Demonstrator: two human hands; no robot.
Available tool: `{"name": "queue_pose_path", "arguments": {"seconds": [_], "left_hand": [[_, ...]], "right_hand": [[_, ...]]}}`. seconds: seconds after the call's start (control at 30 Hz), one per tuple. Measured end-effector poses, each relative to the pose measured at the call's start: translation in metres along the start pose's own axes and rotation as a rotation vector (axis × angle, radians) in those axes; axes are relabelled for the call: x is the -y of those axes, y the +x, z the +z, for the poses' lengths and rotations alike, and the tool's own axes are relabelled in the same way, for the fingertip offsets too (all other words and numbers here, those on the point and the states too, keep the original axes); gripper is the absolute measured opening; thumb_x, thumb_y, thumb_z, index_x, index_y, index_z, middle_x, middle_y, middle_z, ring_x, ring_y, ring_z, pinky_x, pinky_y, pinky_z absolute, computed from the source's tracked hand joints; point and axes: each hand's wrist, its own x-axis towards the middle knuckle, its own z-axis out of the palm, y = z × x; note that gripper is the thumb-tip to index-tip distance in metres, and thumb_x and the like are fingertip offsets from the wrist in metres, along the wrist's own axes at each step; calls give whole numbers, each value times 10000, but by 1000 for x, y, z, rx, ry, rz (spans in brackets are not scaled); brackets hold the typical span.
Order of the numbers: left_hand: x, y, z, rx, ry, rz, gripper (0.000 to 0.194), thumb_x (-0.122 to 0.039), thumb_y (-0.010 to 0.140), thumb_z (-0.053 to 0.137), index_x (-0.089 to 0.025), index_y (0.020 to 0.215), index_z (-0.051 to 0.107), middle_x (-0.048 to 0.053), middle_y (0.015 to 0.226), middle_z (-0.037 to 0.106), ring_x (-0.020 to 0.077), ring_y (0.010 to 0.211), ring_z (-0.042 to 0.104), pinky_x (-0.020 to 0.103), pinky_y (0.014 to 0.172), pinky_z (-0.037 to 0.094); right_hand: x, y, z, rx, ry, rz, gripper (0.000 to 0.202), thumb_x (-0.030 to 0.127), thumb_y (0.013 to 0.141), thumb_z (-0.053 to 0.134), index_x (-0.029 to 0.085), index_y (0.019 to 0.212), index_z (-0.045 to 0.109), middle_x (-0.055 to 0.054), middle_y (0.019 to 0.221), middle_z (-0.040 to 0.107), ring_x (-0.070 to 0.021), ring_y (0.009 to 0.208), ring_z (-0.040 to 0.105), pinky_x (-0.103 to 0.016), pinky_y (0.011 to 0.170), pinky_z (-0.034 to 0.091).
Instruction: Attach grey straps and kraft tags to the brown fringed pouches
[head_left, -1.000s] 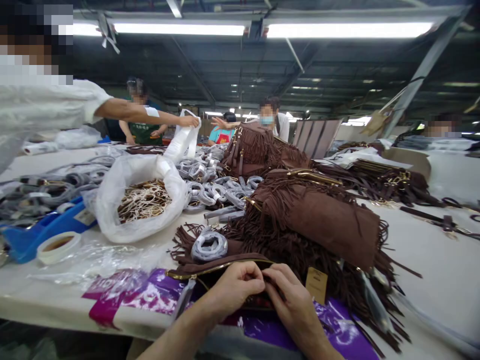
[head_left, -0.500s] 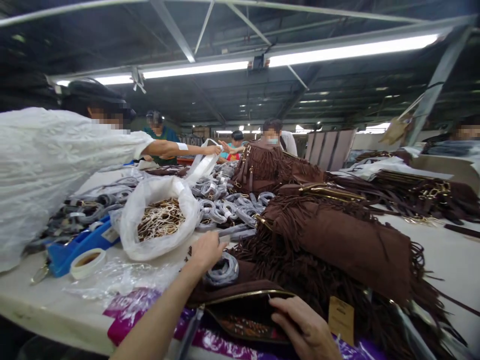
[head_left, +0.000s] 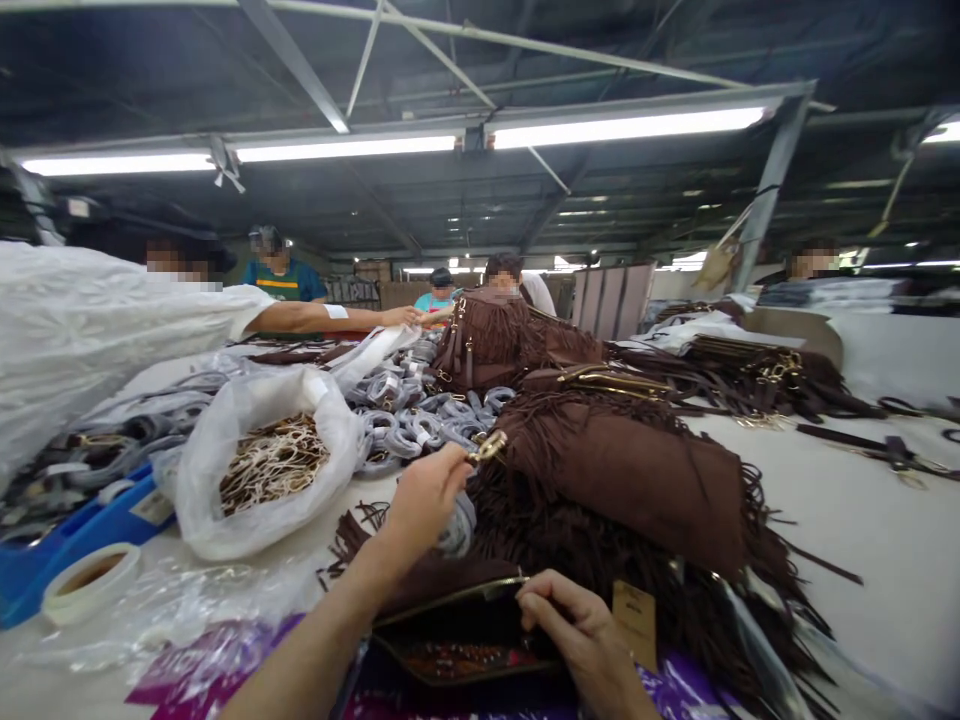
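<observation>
My left hand [head_left: 424, 500] pinches a gold metal clasp [head_left: 491, 447] beside the pile of brown fringed bags [head_left: 652, 480]. Under that wrist, partly hidden, lies a coiled grey strap in clear wrap [head_left: 457, 530]. Closer to me, a dark brown bag [head_left: 442, 585] lies with its gold zipper open and a patterned lining showing inside. The fingers of my right hand [head_left: 581, 630] are closed on the right end of its zipped edge. A tan card tag [head_left: 634, 622] hangs just right of that hand.
A white plastic sack [head_left: 195, 500] of looped cords stands left, near a tape roll [head_left: 90, 583] and blue tray [head_left: 135, 510]. Grey coiled straps [head_left: 390, 425] lie behind. A co-worker's arm [head_left: 322, 318] reaches across from the left. Purple plastic [head_left: 202, 660] lies in front.
My left hand has risen from near the coiled strap and now has a gold clasp in its fingers. My right hand stays at the bag's edge. The view has turned right.
</observation>
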Motion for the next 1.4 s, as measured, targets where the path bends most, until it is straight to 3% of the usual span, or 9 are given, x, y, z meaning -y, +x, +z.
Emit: {"name": "queue_pose_path", "arguments": {"seconds": [0.1, 0.2, 0.63, 0.73, 0.9, 1.0, 1.1, 1.23, 1.4], "left_hand": [[-18, -20, 28, 8, 97, 218, 191, -221, 942, 456, -198, 854, 623, 51, 846, 694, 214, 807, 622, 311, 727, 433], [-23, -38, 47, -22, 147, 283, 199, -187, 944, 462, -190, 870, 647, 60, 829, 691, 223, 797, 617, 329, 724, 435], [-22, -49, 56, -7, 90, 429, 238, -195, 962, 449, -176, 986, 686, 69, 865, 717, 229, 794, 612, 360, 723, 403], [-29, -50, 54, 35, -52, 362, 267, -178, 944, 451, -223, 1029, 700, 55, 957, 732, 220, 860, 622, 362, 775, 399], [-40, -44, 58, 72, -233, -1, 217, -220, 879, 532, -218, 738, 696, 20, 823, 723, 204, 838, 619, 337, 796, 413], [-40, -37, 66, 66, -266, -115, 174, -182, 820, 553, -210, 687, 661, 5, 768, 698, 196, 825, 603, 313, 772, 425], [-37, -31, 69, -19, -252, -129, 170, -160, 803, 550, -204, 661, 632, 6, 757, 677, 197, 834, 581, 314, 784, 424], [-39, -29, 66, -151, -200, -45, 188, -155, 820, 558, -200, 648, 615, 24, 770, 675, 213, 857, 560, 342, 818, 403], [-47, -42, 56, -67, -413, 63, 198, -158, 846, 526, -192, 683, 633, 33, 764, 667, 184, 784, 582, 290, 741, 429]], "right_hand": [[10, 3, 0, -22, 72, 40, 364, 479, 848, 596, 199, 615, 601, 18, 617, 553, -168, 646, 499, -262, 627, 379], [17, 5, 2, -44, 120, 46, 356, 460, 833, 609, 197, 594, 603, 21, 600, 551, -162, 633, 491, -260, 621, 376], [17, 10, 8, -145, 231, 42, 476, 584, 784, 665, 174, 547, 620, 2, 612, 569, -157, 615, 490, -259, 594, 398], [14, 10, 9, -190, 262, 38, 478, 599, 764, 687, 177, 550, 617, 4, 603, 578, -158, 604, 501, -260, 591, 414], [9, 12, 12, -235, 255, 37, 422, 579, 758, 712, 176, 642, 670, 3, 631, 616, -163, 624, 525, -260, 594, 424], [9, 9, 9, -251, 318, 43, 365, 549, 738, 752, 190, 768, 687, 12, 700, 639, -155, 642, 545, -243, 589, 429], [9, 2, 0, -296, 378, 85, 376, 542, 723, 778, 196, 786, 646, 45, 641, 580, -110, 550, 488, -204, 500, 375], [11, -7, -10, -175, 398, 137, 408, 561, 758, 756, 190, 721, 591, 98, 496, 408, -64, 432, 322, -184, 418, 256], [26, -9, -6, -178, 536, 106, 411, 598, 813, 691, 194, 777, 623, 67, 534, 463, -69, 440, 358, -186, 416, 270]]}}
